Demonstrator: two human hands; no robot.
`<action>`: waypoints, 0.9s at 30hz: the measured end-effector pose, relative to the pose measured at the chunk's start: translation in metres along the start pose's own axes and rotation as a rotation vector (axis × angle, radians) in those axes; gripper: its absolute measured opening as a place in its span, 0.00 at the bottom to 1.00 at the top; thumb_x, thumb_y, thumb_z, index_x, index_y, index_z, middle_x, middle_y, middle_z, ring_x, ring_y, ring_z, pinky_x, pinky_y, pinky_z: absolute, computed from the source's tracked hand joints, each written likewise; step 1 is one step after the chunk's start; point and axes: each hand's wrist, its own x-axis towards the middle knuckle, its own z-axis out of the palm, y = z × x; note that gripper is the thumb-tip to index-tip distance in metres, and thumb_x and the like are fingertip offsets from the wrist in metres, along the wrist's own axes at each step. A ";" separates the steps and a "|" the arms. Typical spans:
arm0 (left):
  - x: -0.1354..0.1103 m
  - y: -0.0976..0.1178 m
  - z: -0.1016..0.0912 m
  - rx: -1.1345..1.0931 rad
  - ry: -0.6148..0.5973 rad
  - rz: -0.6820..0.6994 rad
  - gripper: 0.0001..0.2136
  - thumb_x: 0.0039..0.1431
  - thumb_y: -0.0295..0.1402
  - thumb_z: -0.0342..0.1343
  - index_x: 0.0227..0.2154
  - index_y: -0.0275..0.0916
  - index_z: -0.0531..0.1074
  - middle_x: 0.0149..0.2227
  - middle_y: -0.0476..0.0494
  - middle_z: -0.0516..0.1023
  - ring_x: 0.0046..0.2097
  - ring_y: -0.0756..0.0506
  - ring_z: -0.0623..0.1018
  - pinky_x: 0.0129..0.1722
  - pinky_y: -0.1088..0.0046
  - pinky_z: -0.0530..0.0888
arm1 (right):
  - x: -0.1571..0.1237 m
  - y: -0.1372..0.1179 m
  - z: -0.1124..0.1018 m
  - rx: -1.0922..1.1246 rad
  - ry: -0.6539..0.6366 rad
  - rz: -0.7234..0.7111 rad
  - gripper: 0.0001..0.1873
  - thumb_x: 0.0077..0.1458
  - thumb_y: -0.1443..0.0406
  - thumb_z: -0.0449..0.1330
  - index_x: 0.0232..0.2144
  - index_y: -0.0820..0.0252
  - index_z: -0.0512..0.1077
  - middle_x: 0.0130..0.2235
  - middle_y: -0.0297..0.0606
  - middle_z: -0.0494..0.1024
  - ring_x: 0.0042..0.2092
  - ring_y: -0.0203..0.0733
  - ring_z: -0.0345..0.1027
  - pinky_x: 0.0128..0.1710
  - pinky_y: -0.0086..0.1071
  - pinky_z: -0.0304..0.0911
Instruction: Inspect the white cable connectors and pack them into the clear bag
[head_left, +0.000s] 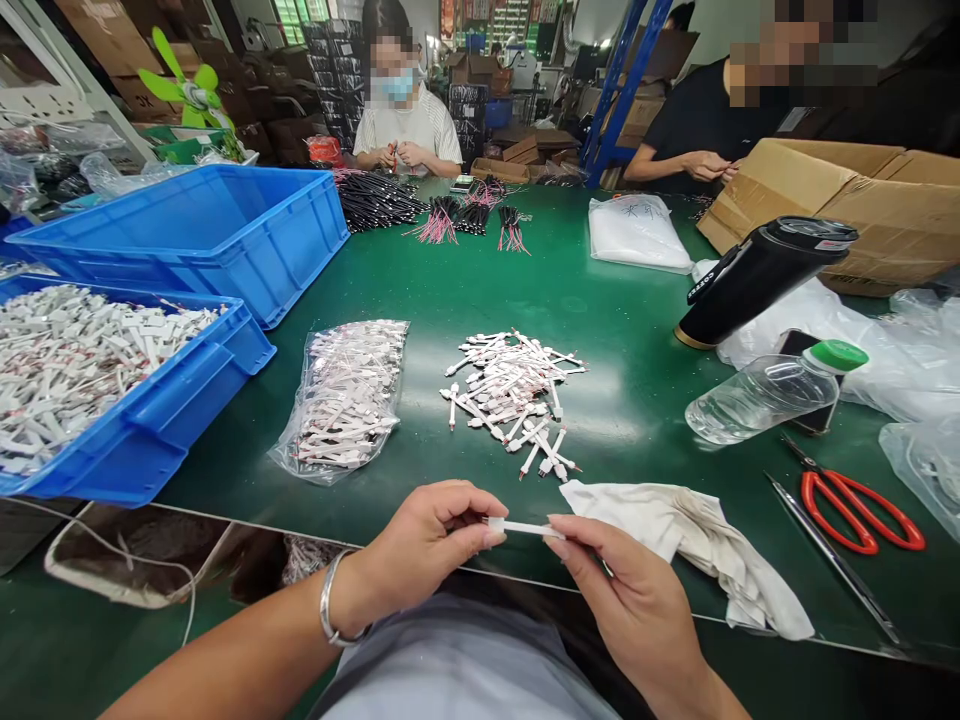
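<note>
My left hand [424, 540] and right hand [626, 590], both closed, pinch a short white cable lead [521, 528] between their fingertips, just above the table [622, 300] edge. A loose pinch could drop it; uneven pull could kink it.

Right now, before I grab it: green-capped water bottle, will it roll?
Probably: the clear plastic bottle lies on its side on the green mat. It likely feels light, its thin walls denting under grip. It seems to lean on a dark phone, so may shift.
</note>
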 end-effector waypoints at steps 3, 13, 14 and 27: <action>-0.002 0.000 0.000 -0.031 -0.009 -0.019 0.06 0.53 0.31 0.56 0.32 0.35 0.75 0.28 0.49 0.70 0.30 0.52 0.67 0.30 0.77 0.65 | 0.000 -0.001 -0.001 -0.007 -0.006 0.000 0.07 0.54 0.63 0.58 0.37 0.52 0.74 0.34 0.33 0.80 0.35 0.39 0.74 0.33 0.28 0.70; -0.004 0.002 0.003 -0.392 -0.146 -0.336 0.17 0.53 0.46 0.53 0.25 0.34 0.66 0.22 0.51 0.67 0.22 0.55 0.66 0.21 0.81 0.62 | 0.006 -0.019 -0.001 0.144 -0.252 0.232 0.16 0.59 0.57 0.49 0.23 0.57 0.66 0.22 0.30 0.67 0.25 0.34 0.61 0.24 0.26 0.59; -0.004 0.002 0.003 -0.366 -0.136 -0.325 0.17 0.54 0.46 0.52 0.25 0.35 0.66 0.21 0.51 0.66 0.22 0.54 0.65 0.20 0.80 0.61 | 0.006 -0.020 -0.001 0.159 -0.272 0.258 0.17 0.59 0.56 0.49 0.23 0.58 0.65 0.21 0.30 0.65 0.24 0.34 0.59 0.24 0.26 0.58; -0.002 -0.020 0.004 0.854 0.043 0.299 0.10 0.62 0.29 0.44 0.35 0.41 0.71 0.33 0.45 0.71 0.36 0.46 0.67 0.36 0.67 0.64 | 0.024 -0.012 0.003 -0.233 -0.444 0.091 0.14 0.60 0.60 0.49 0.28 0.56 0.71 0.26 0.33 0.73 0.29 0.38 0.65 0.30 0.30 0.58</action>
